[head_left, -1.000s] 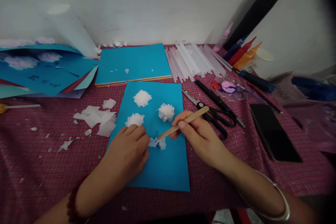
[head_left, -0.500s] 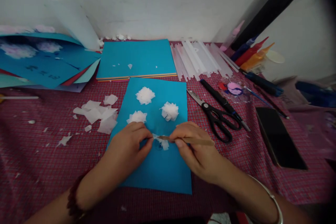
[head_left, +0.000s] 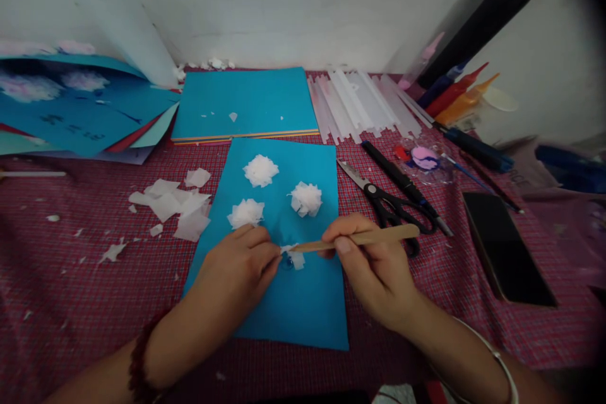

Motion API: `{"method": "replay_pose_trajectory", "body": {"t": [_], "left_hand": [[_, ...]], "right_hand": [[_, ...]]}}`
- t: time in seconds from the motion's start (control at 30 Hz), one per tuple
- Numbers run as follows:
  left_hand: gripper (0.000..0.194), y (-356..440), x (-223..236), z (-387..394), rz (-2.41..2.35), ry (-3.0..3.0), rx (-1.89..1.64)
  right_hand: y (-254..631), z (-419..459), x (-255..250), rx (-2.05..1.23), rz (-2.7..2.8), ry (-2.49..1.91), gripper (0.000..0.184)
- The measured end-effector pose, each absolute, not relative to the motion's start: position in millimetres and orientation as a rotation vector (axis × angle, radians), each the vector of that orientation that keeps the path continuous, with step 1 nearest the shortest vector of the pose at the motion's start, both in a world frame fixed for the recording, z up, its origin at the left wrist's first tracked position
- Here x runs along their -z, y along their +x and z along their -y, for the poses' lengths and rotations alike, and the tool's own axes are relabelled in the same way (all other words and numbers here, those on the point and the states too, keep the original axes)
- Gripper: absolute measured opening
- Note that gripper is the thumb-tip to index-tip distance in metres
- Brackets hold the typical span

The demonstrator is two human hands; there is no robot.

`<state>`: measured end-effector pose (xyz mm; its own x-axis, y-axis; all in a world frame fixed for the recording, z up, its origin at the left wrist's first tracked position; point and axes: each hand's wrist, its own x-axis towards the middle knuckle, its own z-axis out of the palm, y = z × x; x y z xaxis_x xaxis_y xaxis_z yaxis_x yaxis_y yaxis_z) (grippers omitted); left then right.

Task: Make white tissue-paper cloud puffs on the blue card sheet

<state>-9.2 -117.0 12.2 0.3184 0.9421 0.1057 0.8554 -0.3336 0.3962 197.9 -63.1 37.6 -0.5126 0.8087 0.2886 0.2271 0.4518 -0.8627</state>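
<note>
A blue sheet of paper lies in front of me with three white tissue-paper puffs, one of them the right puff. My right hand grips a wooden craft stick, slanting with its tip toward the left. That tip touches small white tissue-paper pieces lying over a wet-looking spot on the sheet. With thumb and finger pinched, my left hand holds the edge of a tissue piece by the stick's tip. The part between its fingertips is hidden.
Loose tissue squares lie left of the sheet. To its right are scissors, a black pen-like tool and a phone. Behind stand a blue paper stack, translucent sticks and paint tubes.
My right hand has shifted right and slid back along the craft stick, so more of it shows, its outer end higher. My left hand stays pinched near the tissue pieces.
</note>
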Motion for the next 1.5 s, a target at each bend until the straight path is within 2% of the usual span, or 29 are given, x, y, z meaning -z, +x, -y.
{"method": "replay_pose_trajectory", "body": {"t": [0.17, 0.3, 0.4, 0.5, 0.53, 0.63, 0.67, 0.93, 1.1, 1.23, 1.5], "left_hand": [[0.02, -11, -22, 117, -1.633, 2.324, -0.397], [0.019, -17, -33, 118, -1.776, 2.216, -0.434], [0.009, -20, -33, 116, -1.821, 2.14, -0.569], [0.03, -18, -28, 111, -1.777, 2.072, -0.677], [0.031, -17, -27, 108, -1.76, 2.051, -0.695], [0.009, -15, -26, 100, -1.708, 2.027, -0.699], [0.007, -15, -26, 97, -1.697, 2.033, -0.697], [0.013, -19, -29, 91, -1.909, 2.167, -0.596], [0.022, -5, -27, 105, -1.844, 2.396, -0.388], [0.019, 2, -27, 113, -1.782, 2.518, -0.28], [0.019, -1, -24, 114, -1.76, 2.504, -0.269]], "right_hand": [[194, 61, -36, -1.06, 1.789, -0.898, 0.016], [192, 54, -32, -1.26, 1.631, -0.937, 0.014], [189, 49, -29, -1.383, 1.512, -0.961, 0.013], [188, 47, -28, -1.439, 1.475, -0.964, 0.014], [187, 48, -28, -1.449, 1.476, -0.963, 0.015], [188, 49, -26, -1.486, 1.473, -0.946, 0.014], [188, 50, -25, -1.508, 1.448, -0.936, 0.014], [197, 35, -8, -1.57, 0.956, -0.971, 0.019], [197, 38, -12, -1.529, 1.14, -0.952, 0.017], [193, 46, -20, -1.522, 1.401, -0.925, 0.015], [189, 46, -18, -1.396, 1.819, -0.943, 0.015]]}}
